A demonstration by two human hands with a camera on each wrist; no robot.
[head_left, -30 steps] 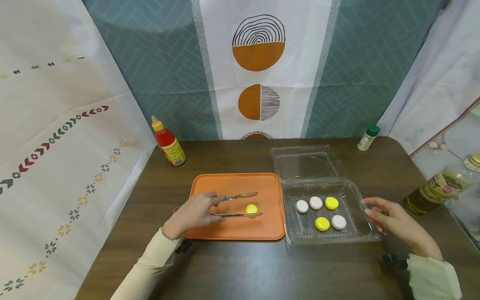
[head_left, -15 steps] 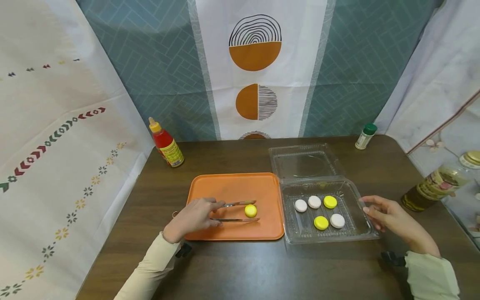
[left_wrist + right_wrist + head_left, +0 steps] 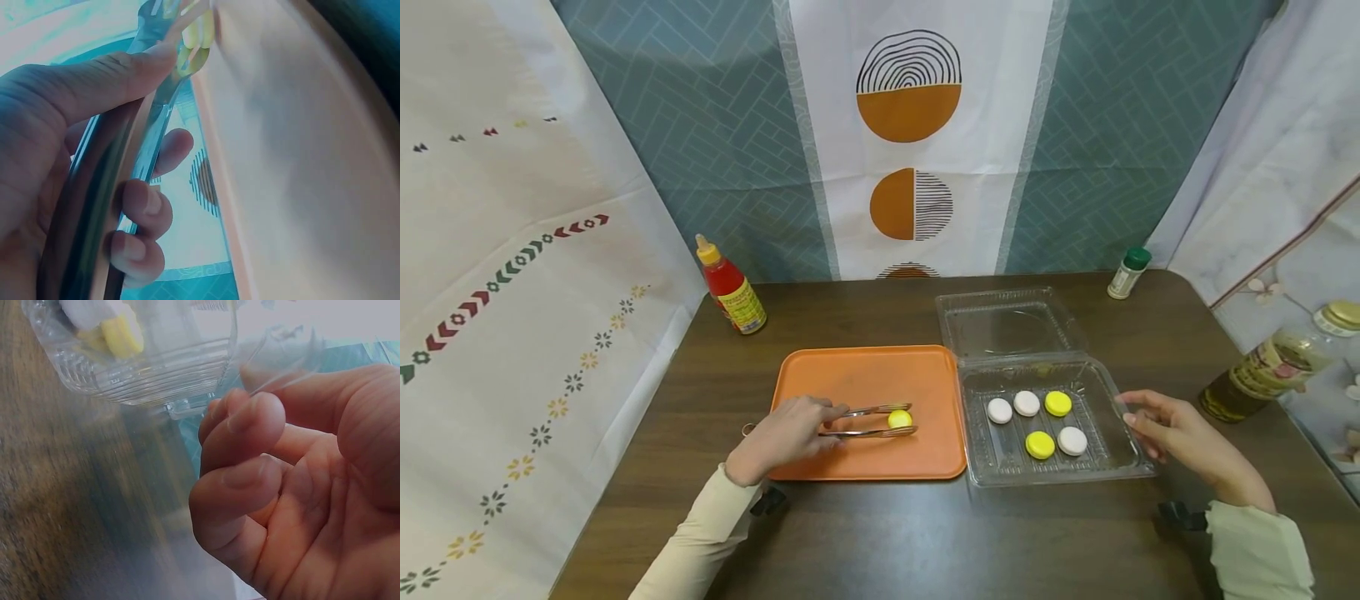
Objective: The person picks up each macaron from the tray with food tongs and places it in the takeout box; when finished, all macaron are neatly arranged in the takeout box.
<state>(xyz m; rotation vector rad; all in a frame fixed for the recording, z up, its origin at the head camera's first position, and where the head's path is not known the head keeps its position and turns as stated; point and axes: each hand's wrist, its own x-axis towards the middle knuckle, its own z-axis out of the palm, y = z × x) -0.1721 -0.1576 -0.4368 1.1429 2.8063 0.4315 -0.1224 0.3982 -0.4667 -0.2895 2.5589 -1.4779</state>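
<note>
My left hand (image 3: pixel 788 432) grips metal tongs (image 3: pixel 868 433) over the orange tray (image 3: pixel 865 371). Between the tong tips lies a yellow macaron (image 3: pixel 899 420) on the tray; in the left wrist view, the tips overlap the macaron (image 3: pixel 199 30) at the top. Thumb and fingers wrap both arms of the tongs there. At the right, my right hand (image 3: pixel 1183 442) pinches the rim of a clear plastic container (image 3: pixel 1097 468), thumb and forefinger at its right wall. Inside sit white macarons (image 3: pixel 999 411) and yellow macarons (image 3: pixel 1040 445), several in all.
The container's hinged lid (image 3: pixel 1011 325) lies folded back behind it. A red sauce bottle (image 3: pixel 733 292) stands at the back left, a green-capped shaker (image 3: pixel 1127 275) at the back right. An oil bottle (image 3: pixel 1270 371) stands beyond my right hand.
The tong tips have drawn closer together around the yellow macaron. My right hand keeps its hold on the container's rim. The whole head view has shifted slightly.
</note>
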